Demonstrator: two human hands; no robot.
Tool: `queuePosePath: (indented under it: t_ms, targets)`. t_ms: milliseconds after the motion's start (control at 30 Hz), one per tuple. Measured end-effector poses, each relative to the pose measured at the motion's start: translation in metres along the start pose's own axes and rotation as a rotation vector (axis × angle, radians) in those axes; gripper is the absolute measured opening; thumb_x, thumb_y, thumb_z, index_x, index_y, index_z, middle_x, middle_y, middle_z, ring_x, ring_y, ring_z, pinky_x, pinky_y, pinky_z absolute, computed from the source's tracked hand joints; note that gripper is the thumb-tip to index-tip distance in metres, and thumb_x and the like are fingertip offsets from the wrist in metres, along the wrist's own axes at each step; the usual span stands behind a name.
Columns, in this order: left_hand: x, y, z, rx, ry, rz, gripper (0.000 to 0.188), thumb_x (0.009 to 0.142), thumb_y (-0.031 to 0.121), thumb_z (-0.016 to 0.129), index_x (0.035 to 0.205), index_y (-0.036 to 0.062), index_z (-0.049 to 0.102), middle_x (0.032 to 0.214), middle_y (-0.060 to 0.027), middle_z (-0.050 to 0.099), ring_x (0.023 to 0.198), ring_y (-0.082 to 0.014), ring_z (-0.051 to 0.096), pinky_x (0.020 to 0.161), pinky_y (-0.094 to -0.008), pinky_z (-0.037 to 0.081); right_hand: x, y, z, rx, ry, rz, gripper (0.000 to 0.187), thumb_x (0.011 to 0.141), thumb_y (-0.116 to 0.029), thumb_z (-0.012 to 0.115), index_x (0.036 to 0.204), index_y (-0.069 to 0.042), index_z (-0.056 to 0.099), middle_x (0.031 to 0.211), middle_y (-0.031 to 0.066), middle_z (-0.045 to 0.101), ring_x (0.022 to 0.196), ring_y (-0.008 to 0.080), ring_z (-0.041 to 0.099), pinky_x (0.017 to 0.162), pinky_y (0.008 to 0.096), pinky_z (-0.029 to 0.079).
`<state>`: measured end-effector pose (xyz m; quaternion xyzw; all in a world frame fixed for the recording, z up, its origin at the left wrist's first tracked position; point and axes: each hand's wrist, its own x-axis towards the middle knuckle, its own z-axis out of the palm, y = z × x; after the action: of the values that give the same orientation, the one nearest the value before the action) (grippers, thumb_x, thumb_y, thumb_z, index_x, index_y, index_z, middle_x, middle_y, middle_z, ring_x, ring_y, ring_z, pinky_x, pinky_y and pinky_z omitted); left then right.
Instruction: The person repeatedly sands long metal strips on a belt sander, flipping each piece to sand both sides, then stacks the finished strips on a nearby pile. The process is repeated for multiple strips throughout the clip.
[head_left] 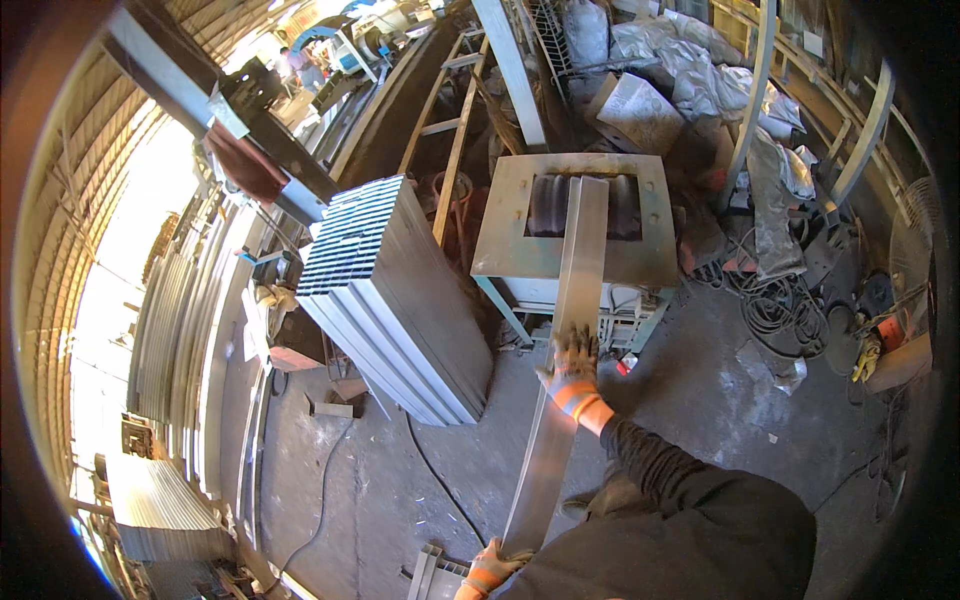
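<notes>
A long grey metal profile [548,455] slants from the lower middle up to a squat metal machine [508,225]. Its far end lies over the dark rollers [624,208] in the opening on the machine's top. My right hand [572,372], in a grey glove with an orange cuff, rests on top of the profile about midway, fingers spread. Down at the near end, my left hand [490,570], gloved alike, is closed round the profile's edge; part of it is cut off by the lower border.
Left of the machine stands a tall stack of metal profiles [400,310]. Cables [325,470] trail over the floor. Coiled hoses [785,310] and silvery sacks [690,60] lie on the right. A steel post [512,75] rises behind the machine. Another person [305,70] is far off.
</notes>
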<state>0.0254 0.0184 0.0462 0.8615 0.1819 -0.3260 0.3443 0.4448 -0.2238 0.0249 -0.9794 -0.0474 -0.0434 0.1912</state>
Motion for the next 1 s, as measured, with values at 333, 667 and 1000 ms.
queuePosePath:
  t_ms: [333,667,1000]
  targets:
    - [0.239,0.343,-0.068,0.177,0.232,0.244,0.077,0.092,0.063,0.087,0.122,-0.0006,0.056,0.109,-0.0276,0.076,0.101,-0.0512,0.077,0.084,-0.0566,0.062,0.414,0.125,0.008,-0.114,0.028,0.285,0.087,0.097,-0.024,0.066,0.175,0.0,0.037,0.181,0.0313,0.031,0.163,0.0539,0.037,0.136,0.0604,0.027]
    - [0.424,0.481,-0.091,0.484,0.472,0.352,0.105,0.1,0.029,0.079,0.183,0.0133,0.016,0.115,-0.0239,0.069,0.094,-0.0447,0.076,0.077,-0.0543,0.063,0.617,0.221,0.017,-0.216,0.169,0.237,0.08,0.106,-0.03,0.058,0.177,-0.001,0.033,0.183,0.027,0.03,0.168,0.0491,0.03,0.137,0.0592,0.027]
    - [0.289,0.372,-0.06,0.451,0.403,0.308,0.097,0.103,0.033,0.077,0.182,0.0193,0.024,0.11,-0.0258,0.069,0.091,-0.0448,0.075,0.074,-0.0546,0.062,0.447,0.153,0.017,-0.173,0.173,0.184,0.074,0.098,-0.02,0.059,0.169,-0.001,0.049,0.175,0.0269,0.043,0.164,0.049,0.036,0.131,0.0623,0.036]
